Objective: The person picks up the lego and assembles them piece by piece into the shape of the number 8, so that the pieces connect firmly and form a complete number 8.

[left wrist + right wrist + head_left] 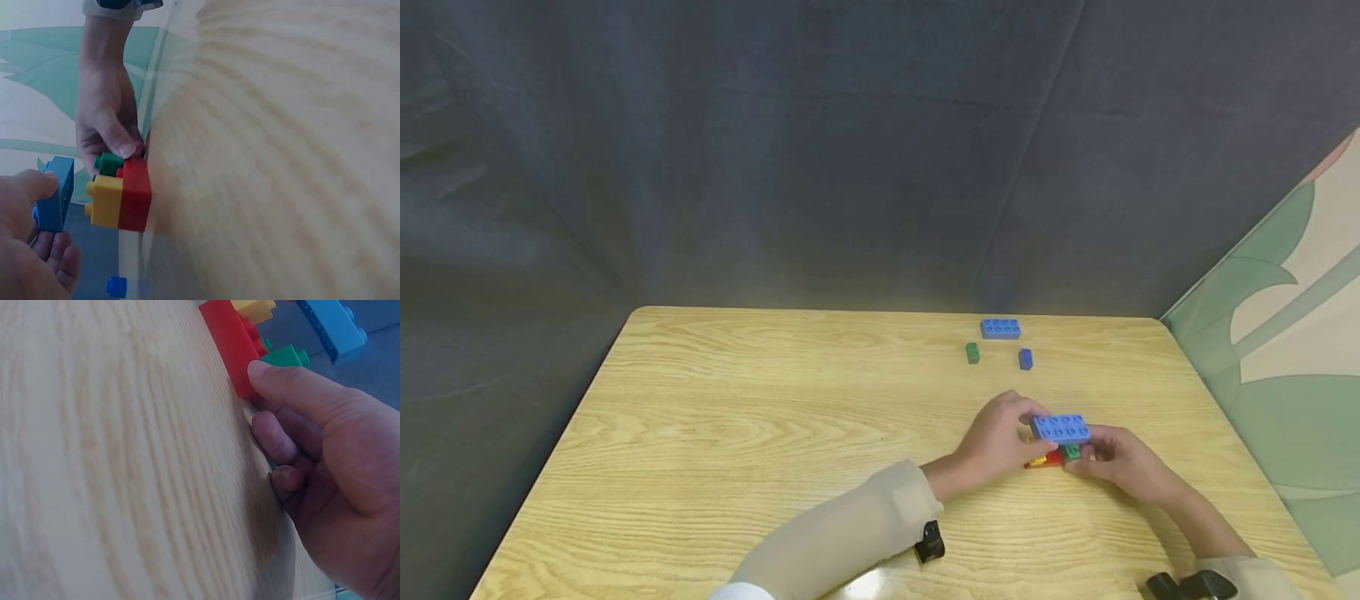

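Head view, left hand [996, 437] pinching blue brick [1060, 428], right hand [1120, 462] gripping red-yellow-green stack [1056, 456]

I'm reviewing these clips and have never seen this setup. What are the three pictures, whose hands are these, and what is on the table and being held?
No machine here: a person works with bare hands. The wide picture comes from a head camera; the two close ones from cameras on each wrist. The left hand holds a long blue brick above a small stack: a red brick on the wooden table, with a yellow brick and a green brick on it. The right hand steadies that stack, thumb on the red brick. Farther back lie another long blue brick, a small green block and a small blue block.
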